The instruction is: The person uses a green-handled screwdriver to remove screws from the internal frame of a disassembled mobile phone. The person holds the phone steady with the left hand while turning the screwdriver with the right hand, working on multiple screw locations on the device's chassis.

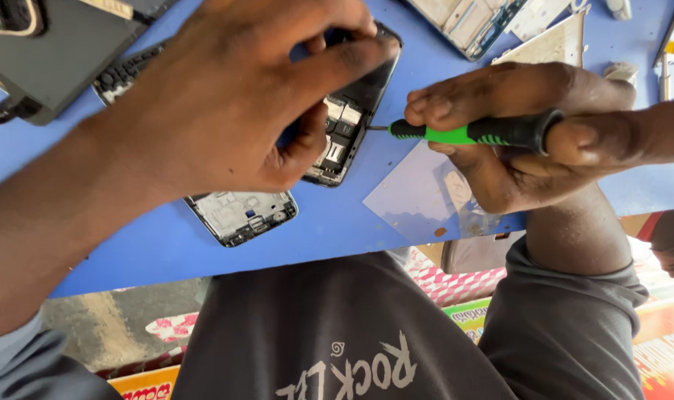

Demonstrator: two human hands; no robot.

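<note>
My left hand grips an opened phone on the blue table, fingers over its top edge and thumb beside its exposed circuit boards. My right hand holds a green and black screwdriver flat over the table. The screwdriver's metal tip touches the phone's right edge. Most of the phone is hidden under my left hand.
A bare phone frame lies near the table's front edge. A clear plastic sheet lies under my right hand. A dark device sits at the far left, another opened phone and a pale panel at the back.
</note>
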